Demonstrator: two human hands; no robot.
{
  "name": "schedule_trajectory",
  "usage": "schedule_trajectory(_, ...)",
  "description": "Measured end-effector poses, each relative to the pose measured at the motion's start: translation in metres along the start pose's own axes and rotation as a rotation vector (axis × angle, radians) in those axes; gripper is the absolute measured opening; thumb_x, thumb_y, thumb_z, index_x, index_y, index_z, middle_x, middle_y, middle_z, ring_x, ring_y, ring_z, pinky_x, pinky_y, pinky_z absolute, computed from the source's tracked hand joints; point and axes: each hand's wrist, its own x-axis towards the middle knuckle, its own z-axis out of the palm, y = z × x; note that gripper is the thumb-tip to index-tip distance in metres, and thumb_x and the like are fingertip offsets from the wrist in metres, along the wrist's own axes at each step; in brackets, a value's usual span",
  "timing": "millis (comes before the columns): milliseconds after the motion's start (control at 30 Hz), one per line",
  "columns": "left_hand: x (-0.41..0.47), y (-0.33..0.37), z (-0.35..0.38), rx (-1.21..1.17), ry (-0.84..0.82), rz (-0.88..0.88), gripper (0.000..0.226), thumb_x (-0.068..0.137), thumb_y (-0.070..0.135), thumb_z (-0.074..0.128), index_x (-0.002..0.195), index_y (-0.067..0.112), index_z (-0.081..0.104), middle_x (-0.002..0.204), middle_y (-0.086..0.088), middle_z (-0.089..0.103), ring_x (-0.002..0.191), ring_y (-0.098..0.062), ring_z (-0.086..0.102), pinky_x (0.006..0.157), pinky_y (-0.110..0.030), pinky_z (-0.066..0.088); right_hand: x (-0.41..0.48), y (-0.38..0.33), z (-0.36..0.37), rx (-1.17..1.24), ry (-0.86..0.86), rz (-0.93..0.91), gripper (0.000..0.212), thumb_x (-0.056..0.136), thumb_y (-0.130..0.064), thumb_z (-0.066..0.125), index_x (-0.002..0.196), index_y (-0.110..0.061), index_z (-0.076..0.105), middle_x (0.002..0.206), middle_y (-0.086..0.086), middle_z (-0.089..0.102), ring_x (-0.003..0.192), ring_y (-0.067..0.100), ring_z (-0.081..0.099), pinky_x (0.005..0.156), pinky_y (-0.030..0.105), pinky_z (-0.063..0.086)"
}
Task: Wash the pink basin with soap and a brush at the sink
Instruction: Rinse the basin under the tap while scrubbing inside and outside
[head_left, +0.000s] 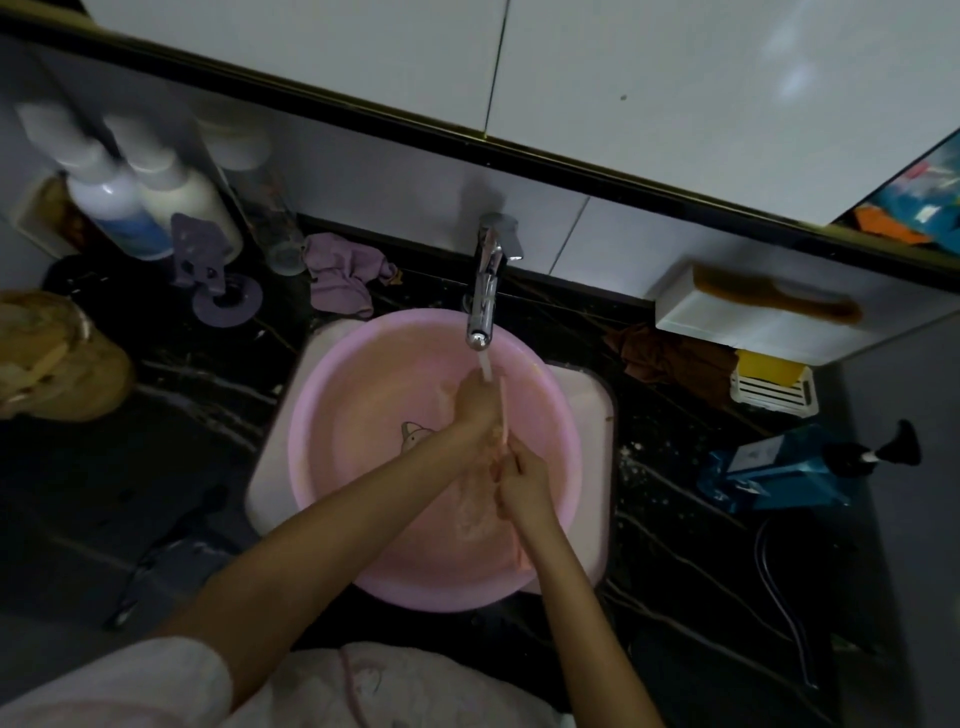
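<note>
The pink basin (363, 467) sits in the white sink (592, 415), under the chrome faucet (485, 291). A thin stream of water (485, 369) runs from the faucet onto my hands. Both hands are inside the basin, close together. My right hand (524, 483) grips a long, thin pink brush (503, 410) that stands nearly upright. My left hand (478, 410) is curled against the brush's upper part, right under the stream. Foamy water lies in the bottom of the basin around my hands. The brush's bristles are hidden.
White bottles (150, 208) and a purple cloth (343, 275) stand at the back left of the dark counter. On the right are a brown cloth (670, 364), a yellow sponge (769, 369) in a white holder and a blue pump bottle (789, 467) lying down. A woven basket (62, 358) sits far left.
</note>
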Motion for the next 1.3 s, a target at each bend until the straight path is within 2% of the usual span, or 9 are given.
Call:
schedule_trajectory(100,-0.012,-0.015,0.009,-0.019,-0.033,0.085,0.027,0.1,0.023,0.035,0.09,0.008,0.054,0.076,-0.001,0.054,0.074,-0.016,0.054,0.067,-0.029,0.041,0.009,-0.004,-0.001,-0.064,0.002,0.011,0.036,0.098,-0.01,0.033,0.117,-0.015,0.062,0.081,-0.005,0.062,0.06,0.004,0.053,0.048,0.012,0.037)
schedule_trajectory(267,0.012,0.004,-0.009,-0.152,0.034,-0.067,0.022,0.093,0.018,0.045,0.092,0.006,0.064,0.084,-0.009,0.062,0.082,-0.026,0.058,0.064,-0.029,0.048,-0.003,0.002,0.004,-0.077,-0.068,-0.04,0.043,0.094,-0.004,0.031,0.118,-0.023,0.06,0.075,-0.007,0.058,0.054,0.005,0.048,0.045,0.016,0.037)
schedule_trajectory(433,-0.012,-0.009,0.001,-0.006,-0.033,0.081,0.01,0.098,0.02,0.039,0.099,0.017,0.049,0.09,-0.002,0.055,0.084,-0.016,0.054,0.074,-0.027,0.045,0.016,-0.006,0.002,-0.107,0.012,-0.009,0.03,0.098,-0.012,0.034,0.101,-0.02,0.063,0.078,0.0,0.062,0.062,0.01,0.052,0.055,0.02,0.039)
schedule_trajectory(667,-0.003,0.005,-0.015,-0.066,0.127,0.072,0.019,0.093,0.016,0.051,0.075,0.009,0.053,0.075,-0.006,0.06,0.07,-0.017,0.057,0.063,-0.026,0.048,0.008,0.002,0.005,-0.132,-0.001,-0.11,0.045,0.092,-0.005,0.033,0.12,-0.025,0.06,0.085,-0.003,0.064,0.065,0.005,0.052,0.058,0.021,0.041)
schedule_trajectory(800,-0.002,0.0,-0.022,-0.2,0.088,-0.013,0.021,0.094,0.012,0.045,0.089,0.002,0.062,0.078,-0.013,0.066,0.071,-0.023,0.061,0.07,-0.034,0.053,0.004,0.001,0.008,-0.162,0.016,-0.13,0.046,0.093,-0.004,0.032,0.127,-0.022,0.058,0.106,-0.001,0.067,0.089,0.013,0.06,0.078,0.023,0.049)
schedule_trajectory(900,-0.011,-0.005,-0.028,-0.129,-0.048,0.086,0.02,0.092,0.009,0.046,0.102,0.003,0.063,0.072,-0.007,0.062,0.072,-0.022,0.061,0.071,-0.035,0.052,0.005,0.001,0.003,-0.227,0.043,-0.147,0.041,0.096,-0.005,0.032,0.125,-0.016,0.058,0.104,-0.002,0.066,0.087,0.009,0.057,0.07,0.011,0.04)
schedule_trajectory(1000,-0.017,-0.008,-0.033,0.0,-0.09,0.238,0.02,0.089,0.008,0.055,0.109,0.006,0.056,0.087,-0.004,0.062,0.079,-0.011,0.061,0.074,-0.025,0.052,0.006,0.001,-0.001,-0.275,0.03,-0.19,0.043,0.096,-0.006,0.033,0.131,-0.016,0.054,0.107,0.004,0.068,0.088,0.014,0.061,0.071,0.013,0.042)
schedule_trajectory(1100,-0.014,-0.007,-0.038,-0.02,0.052,0.286,0.006,0.09,0.001,0.053,0.096,0.003,0.056,0.075,-0.002,0.059,0.059,0.002,0.058,0.06,-0.012,0.047,-0.002,0.0,-0.001,-0.29,0.01,-0.241,0.046,0.094,-0.002,0.034,0.134,-0.017,0.053,0.114,0.004,0.067,0.096,0.016,0.061,0.075,0.015,0.04)
schedule_trajectory(1300,-0.009,-0.006,-0.038,-0.039,0.052,0.27,0.006,0.086,0.004,0.062,0.091,0.002,0.063,0.079,-0.001,0.064,0.069,-0.009,0.06,0.065,-0.014,0.049,-0.007,0.004,-0.007,-0.327,0.037,-0.285,0.042,0.096,-0.002,0.035,0.132,-0.015,0.054,0.11,0.007,0.068,0.094,0.022,0.063,0.072,0.014,0.039)
